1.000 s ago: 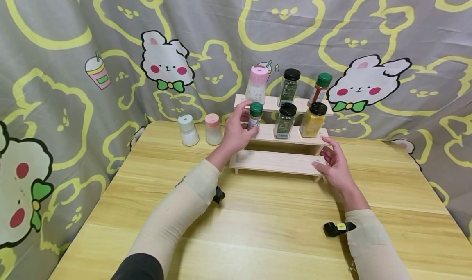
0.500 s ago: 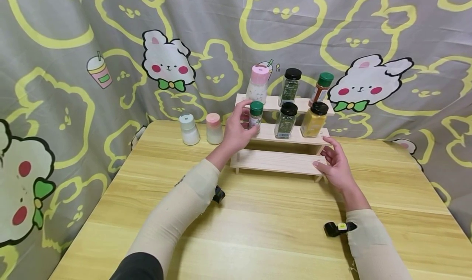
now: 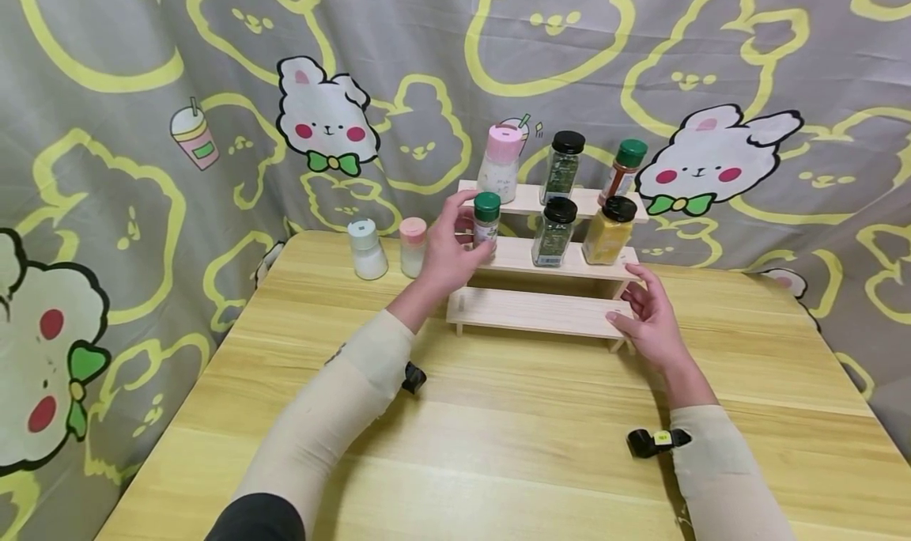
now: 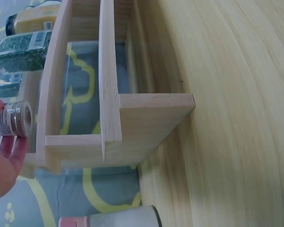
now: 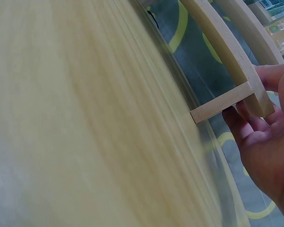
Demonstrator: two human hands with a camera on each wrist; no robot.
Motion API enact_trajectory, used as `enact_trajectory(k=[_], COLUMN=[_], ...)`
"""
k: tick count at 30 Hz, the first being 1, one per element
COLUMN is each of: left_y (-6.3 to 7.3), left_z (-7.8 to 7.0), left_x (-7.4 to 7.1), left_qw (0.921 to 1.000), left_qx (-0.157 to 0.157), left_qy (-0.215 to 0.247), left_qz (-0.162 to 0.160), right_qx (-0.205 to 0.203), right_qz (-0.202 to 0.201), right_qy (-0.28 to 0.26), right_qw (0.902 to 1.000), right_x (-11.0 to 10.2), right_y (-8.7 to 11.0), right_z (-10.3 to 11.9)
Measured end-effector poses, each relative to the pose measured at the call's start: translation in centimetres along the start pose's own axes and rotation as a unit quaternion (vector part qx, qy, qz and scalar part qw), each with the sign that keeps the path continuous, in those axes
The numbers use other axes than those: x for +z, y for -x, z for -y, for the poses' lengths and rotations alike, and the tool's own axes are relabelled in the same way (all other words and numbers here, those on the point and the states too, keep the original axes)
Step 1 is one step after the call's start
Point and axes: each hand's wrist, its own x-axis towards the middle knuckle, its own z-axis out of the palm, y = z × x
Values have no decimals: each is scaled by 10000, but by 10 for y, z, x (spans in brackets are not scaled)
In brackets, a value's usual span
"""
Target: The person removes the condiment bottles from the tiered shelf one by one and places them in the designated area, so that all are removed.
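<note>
My left hand pinches a small spice jar with a green cap between thumb and fingers, at the left end of the middle step of a three-step wooden rack. In the left wrist view the round base of that jar shows beside the step. My right hand grips the rack's right end, thumb on the lowest step. On the middle step stand a black-capped jar of green herbs and a black-capped yellow jar.
The top step bears a pink-capped shaker, another black-capped herb jar and a green-capped red jar. Left of the rack, a pale blue-capped shaker and a coral-capped shaker stand on the table. A patterned curtain hangs behind.
My left hand has shifted slightly left with the green-capped spice jar. The right hand keeps its grip on the rack's right end.
</note>
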Motion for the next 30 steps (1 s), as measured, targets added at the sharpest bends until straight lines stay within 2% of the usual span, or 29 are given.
enact_trajectory(k=[4,10,20,30], left_y=[2,4,6,15], left_z=[0,-1,0,1], left_x=[-6,-16,-31,-50], left_qw=[9999,10000,9997,9991], left_qx=[0,50,41,-97], left_qy=[130,-53,23,37], left_qz=[14,-45,-230,-419], right_qx=[-6,-23,-1,-28], right_qz=[4,14,15,22], right_qy=[-24,-7,108,42], right_qw=[10000,10000,9999,10000], right_x=[-1,0,1,2], right_y=[0,-1,0,0], right_z=[0,0,1,2])
